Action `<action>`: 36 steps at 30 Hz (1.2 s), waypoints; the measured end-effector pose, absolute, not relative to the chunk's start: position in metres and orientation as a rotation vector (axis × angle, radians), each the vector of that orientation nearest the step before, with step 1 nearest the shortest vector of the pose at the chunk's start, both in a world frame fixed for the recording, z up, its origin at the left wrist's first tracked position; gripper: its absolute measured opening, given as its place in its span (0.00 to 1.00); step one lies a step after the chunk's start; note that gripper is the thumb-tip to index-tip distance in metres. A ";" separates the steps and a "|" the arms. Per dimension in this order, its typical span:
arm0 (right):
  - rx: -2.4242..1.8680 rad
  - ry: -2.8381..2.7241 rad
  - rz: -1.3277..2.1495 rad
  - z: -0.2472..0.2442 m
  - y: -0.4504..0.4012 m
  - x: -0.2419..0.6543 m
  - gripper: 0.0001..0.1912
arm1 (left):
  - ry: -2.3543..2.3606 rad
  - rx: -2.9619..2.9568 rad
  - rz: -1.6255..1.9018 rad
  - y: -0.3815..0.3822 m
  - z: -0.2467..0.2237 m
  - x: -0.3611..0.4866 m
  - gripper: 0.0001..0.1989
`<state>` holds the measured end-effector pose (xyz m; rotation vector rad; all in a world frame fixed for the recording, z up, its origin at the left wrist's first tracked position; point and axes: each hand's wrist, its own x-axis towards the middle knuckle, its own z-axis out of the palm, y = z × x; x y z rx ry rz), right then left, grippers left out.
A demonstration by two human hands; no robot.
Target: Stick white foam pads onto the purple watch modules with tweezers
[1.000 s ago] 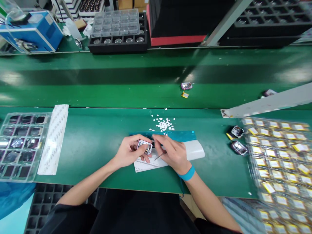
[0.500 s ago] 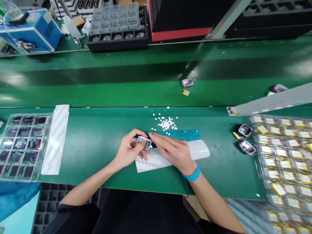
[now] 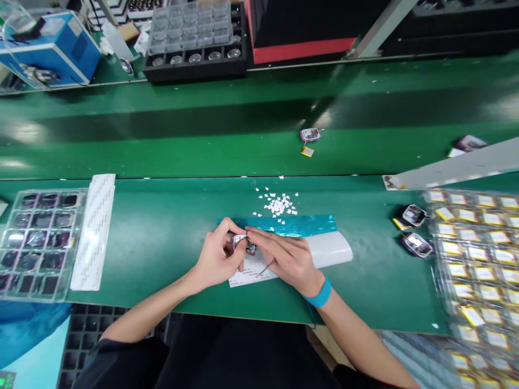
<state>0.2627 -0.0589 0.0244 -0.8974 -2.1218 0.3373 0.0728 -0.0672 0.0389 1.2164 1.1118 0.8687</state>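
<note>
My left hand (image 3: 219, 254) grips a small open watch case (image 3: 239, 240) between thumb and fingers, its circuit board partly showing. Over the case's right side, my right hand (image 3: 287, 256) has its fingers pressed together, their tips at the case. A thin dark tool (image 3: 265, 269) sticks out below the right fingers; its other end is hidden, so its kind is unclear. Beneath both hands lies a printed white backing sheet (image 3: 245, 277) with a blue film strip (image 3: 320, 224) along its far side. Small white sticker pieces (image 3: 279, 205) are scattered just beyond.
A clear tray of dark watch cases (image 3: 40, 243) and white strips (image 3: 93, 232) lie left. To the right are two open cases (image 3: 417, 245) and stacked trays of yellow-edged batteries (image 3: 478, 259). A case with a battery (image 3: 310, 135) lies farther back, near a slanting white bar (image 3: 454, 165).
The watch case has tilted in my left hand and now shows less of its inside. My right fingers have closed in over it, and the thin tool now shows below them.
</note>
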 end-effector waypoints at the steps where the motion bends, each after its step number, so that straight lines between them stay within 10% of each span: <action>1: -0.904 -2.127 0.316 0.025 -0.060 0.262 0.32 | 1.124 1.271 0.889 -0.069 0.039 0.073 0.07; 8: -0.887 -2.162 0.210 0.030 -0.059 0.256 0.27 | 1.193 1.599 1.064 -0.066 0.039 0.072 0.08; 15: -1.193 -1.743 1.070 0.043 -0.058 0.255 0.10 | 1.095 1.755 1.061 -0.064 0.041 0.069 0.08; 36: -1.342 -1.643 1.014 0.036 -0.097 0.316 0.42 | 0.786 2.114 0.461 -0.113 0.030 0.054 0.08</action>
